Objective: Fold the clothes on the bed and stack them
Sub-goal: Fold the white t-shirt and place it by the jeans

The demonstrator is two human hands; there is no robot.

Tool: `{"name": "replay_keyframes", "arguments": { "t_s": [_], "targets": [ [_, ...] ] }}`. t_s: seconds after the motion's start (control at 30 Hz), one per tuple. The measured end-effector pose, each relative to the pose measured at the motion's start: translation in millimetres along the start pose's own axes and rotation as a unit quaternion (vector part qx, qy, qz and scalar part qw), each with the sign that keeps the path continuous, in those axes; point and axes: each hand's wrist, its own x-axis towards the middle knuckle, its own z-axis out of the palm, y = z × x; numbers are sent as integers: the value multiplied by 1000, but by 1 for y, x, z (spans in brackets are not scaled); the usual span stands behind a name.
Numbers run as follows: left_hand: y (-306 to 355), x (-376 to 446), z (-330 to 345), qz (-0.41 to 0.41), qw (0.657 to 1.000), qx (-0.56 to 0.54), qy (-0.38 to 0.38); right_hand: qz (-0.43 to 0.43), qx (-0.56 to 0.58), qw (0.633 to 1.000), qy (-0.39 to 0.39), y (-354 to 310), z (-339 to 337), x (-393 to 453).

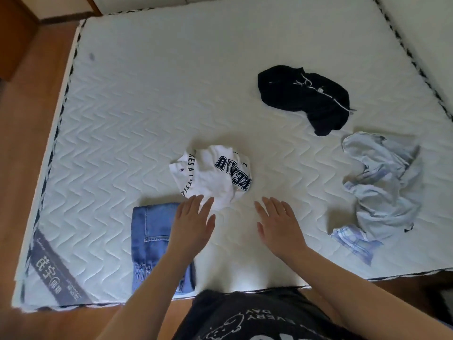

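A crumpled white T-shirt with dark blue lettering (213, 173) lies in the middle of the white quilted mattress (137, 114). My left hand (193, 222) is stretched out flat, its fingertips at the shirt's near edge. My right hand (278, 225) hovers flat and holds nothing, just right of the shirt. Folded blue jeans (150, 239) lie near the front edge, partly under my left forearm. A bunched black garment with a white drawstring (304, 96) sits further back on the right. A rumpled pale blue shirt (384, 182) lies at the right.
The mattress's front edge runs close to my body, with a grey label strip (56, 271) at its left corner. Wooden floor (27, 123) lies along the left side. A second white mattress or bedding (421, 28) adjoins at the far right.
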Motion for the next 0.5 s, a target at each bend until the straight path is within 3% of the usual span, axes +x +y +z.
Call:
{"name": "replay_keyframes", "arguments": {
  "t_s": [0.3, 0.5],
  "targets": [
    [-32, 11, 44, -72, 997, -6, -20, -66, 6, 997, -46, -12, 36, 96],
    [-79, 45, 96, -83, 992, -16, -98, -75, 0, 994, -79, -23, 86, 159]
  ]
}}
